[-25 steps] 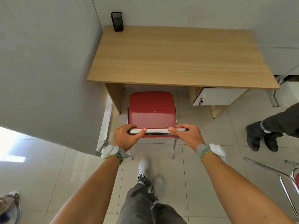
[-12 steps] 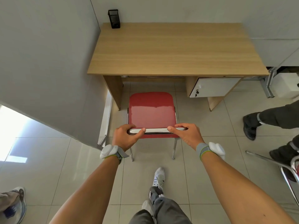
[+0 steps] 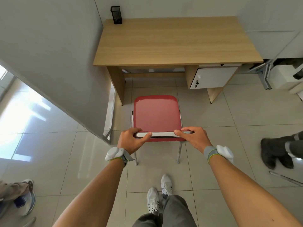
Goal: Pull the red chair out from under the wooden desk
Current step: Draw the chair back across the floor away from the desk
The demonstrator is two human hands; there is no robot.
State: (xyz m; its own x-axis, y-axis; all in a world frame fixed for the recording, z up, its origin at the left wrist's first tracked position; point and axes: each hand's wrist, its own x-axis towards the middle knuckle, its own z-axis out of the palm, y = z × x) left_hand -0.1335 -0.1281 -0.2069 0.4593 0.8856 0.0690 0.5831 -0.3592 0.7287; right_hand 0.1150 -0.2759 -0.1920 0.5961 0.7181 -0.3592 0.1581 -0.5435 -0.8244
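The person's 2 white shoes point(image 3: 157, 195) stand on the tiled floor point(image 3: 82, 153), below both outstretched forearms. Each wrist carries a white band-mounted device. The left hand point(image 3: 130, 140) is clamped on the left end of the chair's backrest bar point(image 3: 162, 134), thumb on the near face, fingers curled over the far edge. The right hand point(image 3: 196, 138) is clamped on the right end of the same bar in like manner. Grip on both sides: closed around the bar.

The chair point(image 3: 156, 115) stands on the floor with its red seat fully clear of the desk point(image 3: 177, 41); a strip of bare tile lies between the seat's far edge and the desk front. 2 metal rear legs show beneath the bar.

The desk has a white lockable cabinet point(image 3: 213, 77) under its right side. A black mesh holder point(image 3: 116, 15) stands at its far left corner, against the wall.

Other persons' shoes show at the left and right edges.
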